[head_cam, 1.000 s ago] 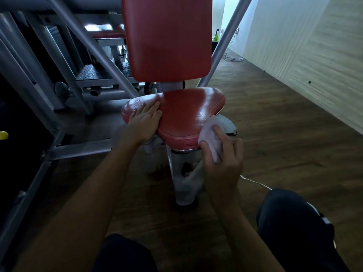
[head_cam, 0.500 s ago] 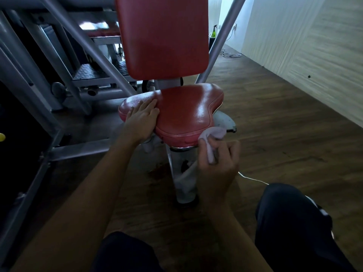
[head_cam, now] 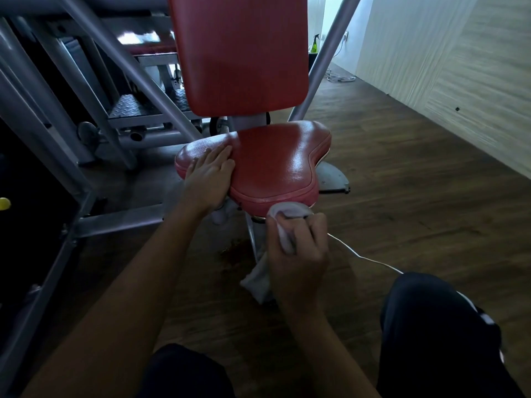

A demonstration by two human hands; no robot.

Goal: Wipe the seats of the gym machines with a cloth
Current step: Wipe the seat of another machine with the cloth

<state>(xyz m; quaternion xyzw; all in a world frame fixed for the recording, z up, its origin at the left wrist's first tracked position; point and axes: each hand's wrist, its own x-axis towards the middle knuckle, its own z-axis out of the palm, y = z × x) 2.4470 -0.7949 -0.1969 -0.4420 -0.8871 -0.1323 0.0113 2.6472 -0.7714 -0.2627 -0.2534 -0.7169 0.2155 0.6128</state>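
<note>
Seat (head_cam: 275, 165): front rim to be wiped evenly; cloth (head_cam: 287, 214) gripped by right hand (head_cam: 298, 251) curled; left hand (head_cam: 211, 175) laid flat atop.

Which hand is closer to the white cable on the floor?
Right. The right hand, gripping the cloth, is beside the cable; the left hand rests on the seat, farther off.

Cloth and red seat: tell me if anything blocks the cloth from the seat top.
Only the left hand, resting flat on the left part of the seat. The right hand grips the cloth against the seat's front edge; the rest of the top lies bare.
</note>
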